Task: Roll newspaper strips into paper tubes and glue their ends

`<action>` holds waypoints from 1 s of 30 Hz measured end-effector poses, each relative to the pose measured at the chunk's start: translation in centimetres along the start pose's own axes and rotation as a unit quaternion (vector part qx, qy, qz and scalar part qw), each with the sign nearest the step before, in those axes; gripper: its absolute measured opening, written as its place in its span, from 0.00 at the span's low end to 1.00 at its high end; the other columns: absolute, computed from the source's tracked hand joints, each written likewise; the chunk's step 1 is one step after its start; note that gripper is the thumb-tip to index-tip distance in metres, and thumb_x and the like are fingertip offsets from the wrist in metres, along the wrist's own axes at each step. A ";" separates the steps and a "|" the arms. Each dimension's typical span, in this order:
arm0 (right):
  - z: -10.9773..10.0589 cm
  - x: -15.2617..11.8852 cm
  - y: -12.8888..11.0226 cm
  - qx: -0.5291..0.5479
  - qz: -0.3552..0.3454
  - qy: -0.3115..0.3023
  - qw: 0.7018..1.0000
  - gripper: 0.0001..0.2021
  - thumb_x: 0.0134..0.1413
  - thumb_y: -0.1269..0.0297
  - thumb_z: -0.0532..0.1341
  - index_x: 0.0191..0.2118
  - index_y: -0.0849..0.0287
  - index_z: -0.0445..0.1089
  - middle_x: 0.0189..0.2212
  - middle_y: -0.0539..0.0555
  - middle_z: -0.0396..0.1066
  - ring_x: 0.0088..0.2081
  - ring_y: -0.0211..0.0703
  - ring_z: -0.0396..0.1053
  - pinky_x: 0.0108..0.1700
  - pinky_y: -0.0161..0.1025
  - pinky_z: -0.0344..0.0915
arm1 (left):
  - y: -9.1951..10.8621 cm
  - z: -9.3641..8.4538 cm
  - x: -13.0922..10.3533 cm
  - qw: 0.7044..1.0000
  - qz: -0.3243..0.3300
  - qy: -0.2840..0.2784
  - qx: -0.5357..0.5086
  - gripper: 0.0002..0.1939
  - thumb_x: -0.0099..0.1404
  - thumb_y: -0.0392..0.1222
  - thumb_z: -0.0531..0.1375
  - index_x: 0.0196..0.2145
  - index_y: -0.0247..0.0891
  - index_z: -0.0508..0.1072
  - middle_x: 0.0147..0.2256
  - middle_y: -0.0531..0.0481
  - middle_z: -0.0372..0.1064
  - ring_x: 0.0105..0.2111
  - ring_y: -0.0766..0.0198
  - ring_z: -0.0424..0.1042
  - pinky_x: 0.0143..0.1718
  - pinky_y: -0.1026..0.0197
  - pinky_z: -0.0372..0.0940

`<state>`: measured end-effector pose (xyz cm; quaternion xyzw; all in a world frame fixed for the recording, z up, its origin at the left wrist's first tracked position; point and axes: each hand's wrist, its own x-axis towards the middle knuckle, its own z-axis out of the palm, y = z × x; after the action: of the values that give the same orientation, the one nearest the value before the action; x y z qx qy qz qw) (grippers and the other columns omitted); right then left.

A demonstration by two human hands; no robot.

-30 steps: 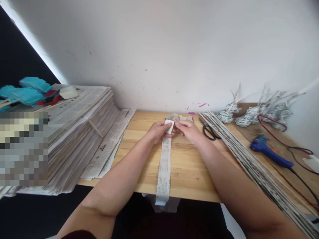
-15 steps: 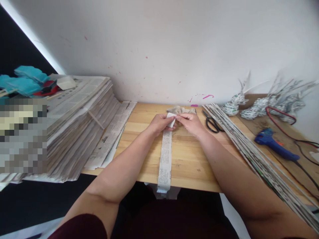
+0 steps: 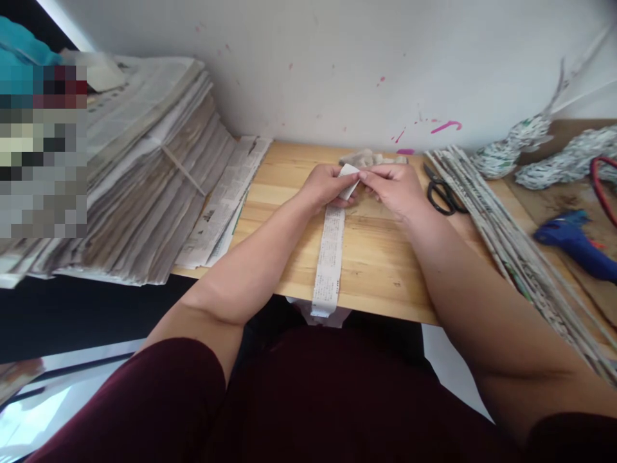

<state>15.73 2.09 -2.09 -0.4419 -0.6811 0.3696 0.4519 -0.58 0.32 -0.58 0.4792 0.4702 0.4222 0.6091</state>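
Note:
A long strip of printed newspaper [image 3: 329,260] runs toward me over the wooden table, its near end hanging past the front edge. My left hand [image 3: 324,185] is closed on the far end of this strip, where a pale, blank part shows between the fingers. The fingertips of my right hand [image 3: 393,185] pinch the corner of that same part, close beside my left thumb. Just behind both hands lies a crumpled beige cloth [image 3: 362,158].
Stacked newspapers [image 3: 159,180] rise at the left, with loose sheets [image 3: 226,206] beside them. To the right are black scissors [image 3: 441,196], long rolled paper sticks [image 3: 511,251], a blue glue gun [image 3: 576,241] and woven paper pieces [image 3: 513,146] by the wall.
The view has tilted down and shifted left, so the table sits higher and further right in the picture. Both hands keep nearly the same hold on the strip.

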 end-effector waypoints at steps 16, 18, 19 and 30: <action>-0.8 0.0 -0.5 0.167 0.105 -0.075 0.977 0.17 0.42 0.53 0.70 0.35 0.60 0.78 0.25 0.52 0.71 0.25 0.35 0.65 0.21 0.32 0.55 | 0.0 -0.3 0.1 0.999 -0.019 -0.022 -0.024 0.13 0.58 0.46 0.65 0.33 0.32 0.75 0.25 0.48 0.73 0.22 0.67 0.71 0.25 0.66 0.66; -1.2 0.0 -0.5 0.174 0.108 -0.098 0.974 0.17 0.43 0.53 0.70 0.37 0.60 0.78 0.27 0.53 0.73 0.26 0.35 0.65 0.22 0.32 0.55 | 0.0 -0.4 0.2 0.999 -0.019 -0.037 -0.030 0.13 0.58 0.47 0.65 0.34 0.33 0.76 0.25 0.48 0.74 0.23 0.67 0.72 0.24 0.66 0.65; -1.4 0.0 -0.5 0.172 0.109 -0.101 0.974 0.17 0.43 0.53 0.70 0.36 0.60 0.78 0.26 0.53 0.73 0.25 0.34 0.65 0.22 0.33 0.55 | 0.0 -0.4 0.1 0.998 -0.018 -0.044 -0.031 0.13 0.58 0.47 0.65 0.33 0.33 0.76 0.25 0.47 0.74 0.22 0.67 0.72 0.24 0.67 0.65; -0.9 -0.1 -0.8 0.173 0.118 -0.047 0.977 0.17 0.39 0.52 0.71 0.33 0.61 0.78 0.21 0.50 0.68 0.22 0.33 0.59 0.21 0.33 0.50 | 0.0 0.2 -0.3 0.999 0.027 -0.041 -0.022 0.16 0.57 0.49 0.65 0.32 0.31 0.76 0.24 0.48 0.72 0.23 0.67 0.70 0.24 0.66 0.66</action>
<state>16.37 1.83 -1.07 -0.4164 -0.5706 0.5527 0.4422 -0.45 0.01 -0.53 0.4951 0.4220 0.4287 0.6269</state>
